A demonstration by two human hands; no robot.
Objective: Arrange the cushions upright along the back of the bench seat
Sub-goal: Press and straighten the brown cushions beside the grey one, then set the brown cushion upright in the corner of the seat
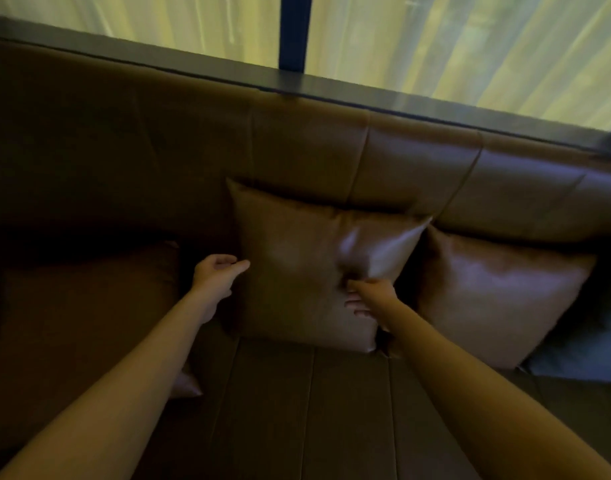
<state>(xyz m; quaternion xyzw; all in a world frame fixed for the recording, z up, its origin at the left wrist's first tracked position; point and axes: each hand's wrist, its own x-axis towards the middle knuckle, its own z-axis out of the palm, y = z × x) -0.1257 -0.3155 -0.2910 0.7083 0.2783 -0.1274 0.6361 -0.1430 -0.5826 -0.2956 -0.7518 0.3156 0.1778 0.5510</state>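
Note:
Three brown leather cushions rest on a brown bench seat (297, 410). The middle cushion (297, 258) stands upright against the padded backrest (366, 157). My left hand (217, 275) is at its left edge, fingers curled and apart, thumb touching the side. My right hand (370, 296) presses into its lower right front, denting the leather; whether it pinches the cover I cannot tell. The right cushion (498, 299) leans upright against the backrest, beside the middle one. The left cushion (82, 323) lies in shadow at the left.
A dark ledge (331, 88) runs along the top of the backrest, with pale curtains (470, 46) and a dark window post (293, 29) behind it. A dark grey-blue object (581, 355) sits at the far right of the seat.

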